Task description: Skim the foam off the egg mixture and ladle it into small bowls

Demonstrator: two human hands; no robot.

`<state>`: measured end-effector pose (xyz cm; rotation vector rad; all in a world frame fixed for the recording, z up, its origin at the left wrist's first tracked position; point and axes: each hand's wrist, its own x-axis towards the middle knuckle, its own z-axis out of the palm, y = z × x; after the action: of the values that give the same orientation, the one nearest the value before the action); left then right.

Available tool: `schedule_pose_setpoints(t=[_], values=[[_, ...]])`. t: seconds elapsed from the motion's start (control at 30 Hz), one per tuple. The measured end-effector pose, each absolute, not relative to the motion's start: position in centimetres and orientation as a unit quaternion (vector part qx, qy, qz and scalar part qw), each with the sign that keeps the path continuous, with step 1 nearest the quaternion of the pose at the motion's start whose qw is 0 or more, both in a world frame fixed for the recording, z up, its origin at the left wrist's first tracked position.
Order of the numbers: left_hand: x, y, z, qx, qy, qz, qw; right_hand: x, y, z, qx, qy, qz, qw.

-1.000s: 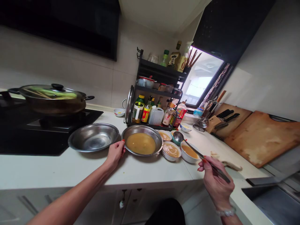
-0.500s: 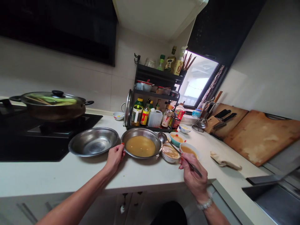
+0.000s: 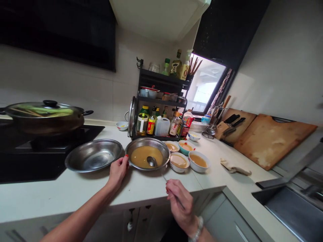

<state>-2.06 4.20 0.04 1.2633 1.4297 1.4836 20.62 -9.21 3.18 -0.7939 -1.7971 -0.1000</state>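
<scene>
My left hand (image 3: 117, 170) grips the near left rim of a steel bowl (image 3: 147, 157) full of yellow-brown liquid on the white counter (image 3: 75, 191). A metal ladle (image 3: 152, 162) is pinched by its handle in my right hand (image 3: 179, 201), low in front of the counter edge. The ladle's cup dips into the liquid near the bowl's front. To the right of the bowl stand several small bowls (image 3: 199, 161) filled with the same liquid.
An empty steel bowl (image 3: 94, 159) sits to the left, beside a black hob carrying a lidded pan (image 3: 42, 117). A black rack (image 3: 161, 101) of bottles stands behind. Cutting boards (image 3: 274, 139), knives, a cloth (image 3: 235, 167) and a sink (image 3: 290, 208) lie at the right.
My right hand swung the ladle left from above the small bowls and lowered its cup into the big bowl. The left hand stayed on the rim.
</scene>
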Motion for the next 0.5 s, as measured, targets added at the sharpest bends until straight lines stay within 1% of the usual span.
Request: schedule_pose_setpoints(t=[0.1,0.13,0.2,0.33,0.5], values=[[-2.1,2.7,0.6,0.537,0.595,0.565,0.197,19.2,-8.3,3.7,-0.320,-0.778,-0.066,0.536],[-2.0,2.1,0.8,0.551,0.594,0.565,0.156,19.1,-8.1,3.9,-0.317,-0.782,-0.079,0.530],[-1.8,0.7,1.3,0.585,0.568,0.569,0.110,19.5,-7.8,4.4,-0.315,-0.782,-0.111,0.526],[-1.6,-1.3,1.9,0.650,0.507,0.559,0.096,21.9,-8.4,5.0,-0.331,-0.755,-0.159,0.544],[-1.9,-1.8,2.1,0.659,0.509,0.543,0.104,24.1,-10.5,4.7,-0.374,-0.711,-0.145,0.578]])
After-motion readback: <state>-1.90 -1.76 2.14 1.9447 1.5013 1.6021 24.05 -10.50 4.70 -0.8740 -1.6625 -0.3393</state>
